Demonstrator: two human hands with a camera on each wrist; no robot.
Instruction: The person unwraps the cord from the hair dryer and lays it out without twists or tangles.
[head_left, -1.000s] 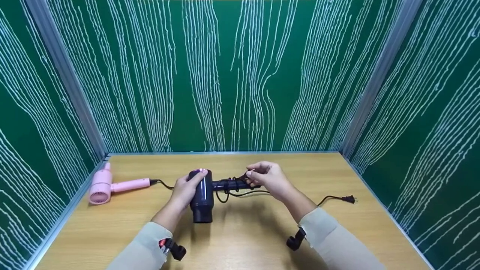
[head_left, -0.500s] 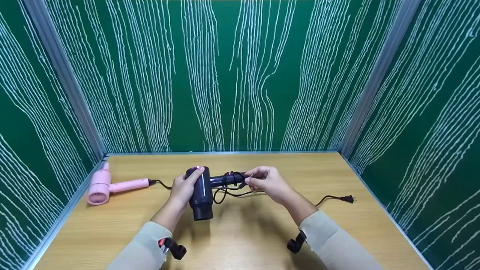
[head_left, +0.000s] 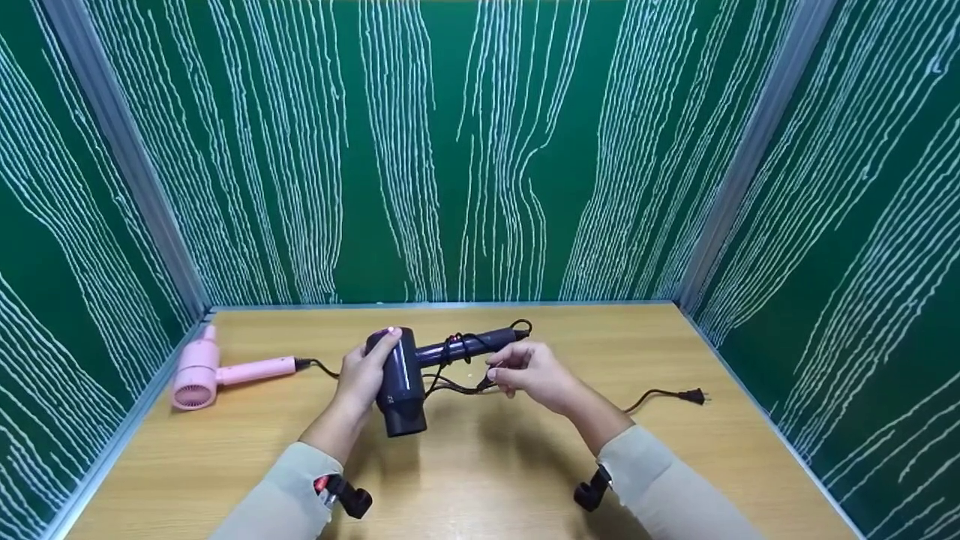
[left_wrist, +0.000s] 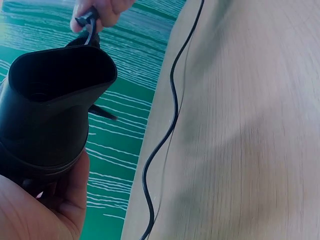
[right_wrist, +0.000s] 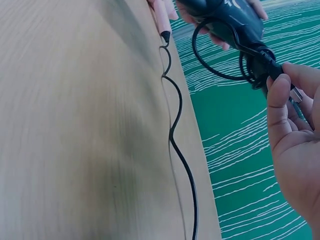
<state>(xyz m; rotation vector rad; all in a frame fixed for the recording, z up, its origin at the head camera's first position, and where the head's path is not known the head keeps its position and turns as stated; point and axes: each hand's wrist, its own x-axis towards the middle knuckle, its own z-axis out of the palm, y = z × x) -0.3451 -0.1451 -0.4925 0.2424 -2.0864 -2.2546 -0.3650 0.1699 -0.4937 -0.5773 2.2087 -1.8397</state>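
My left hand (head_left: 363, 375) grips the barrel of a dark hair dryer (head_left: 401, 382), its thumb on top and its nozzle toward me, held above the table. The black cord (head_left: 454, 349) is wound several times around the handle, which points right and slightly up. Between thumb and fingers my right hand (head_left: 536, 375) pinches the plug (right_wrist: 274, 69) at the cord's end, just below the handle. Metal prongs show past the fingers in the right wrist view. In the left wrist view the nozzle (left_wrist: 60, 75) opening faces the camera.
A pink hair dryer (head_left: 196, 371) lies at the left of the wooden table (head_left: 480, 480). Its black cord (right_wrist: 172, 130) runs behind my hands to a plug (head_left: 694, 396) on the right. Green walls with white lines enclose the back and sides.
The dark hair dryer's handle has tilted upward at its right end. My right hand has come off the handle's end and dropped slightly with the plug, leaving the handle's tip in view.
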